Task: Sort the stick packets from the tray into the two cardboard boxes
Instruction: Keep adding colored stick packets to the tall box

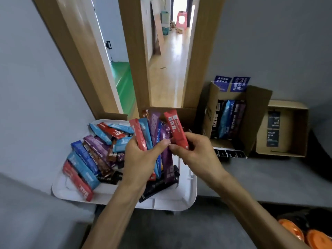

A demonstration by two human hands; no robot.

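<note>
Step in hand: picking one packet out of a held bundle, before dropping it in a box.

Left hand (142, 159): fingers curled round a bundle of packets (152, 130), fanned upright above the tray (186, 198). Red, blue and purple wrappers show in the fan.

Right hand (195, 153): thumb and fingers pinch the lower end of a red packet (175, 126), which stands tilted at the right edge of the fan. It touches the neighbouring purple packet, so it is not yet clear of the bundle.

Tray: white, near left on the grey surface (269, 177). Many loose packets (86, 159) lie heaped in it, mostly on its left side.

Boxes: both to the right, farther off. The left box (208, 112) has its flaps up and holds black, blue and purple packets standing on end. The right box (298, 132) is shallow and holds a few dark items lying flat. No red is visible in either.

Judgement: the sort is early to midway, with most stock unsorted. The next move calls for drawing the red packet free and carrying it right. Which box takes red I cannot tell from here. The left grip must stay firm or the fan will slip.
</note>
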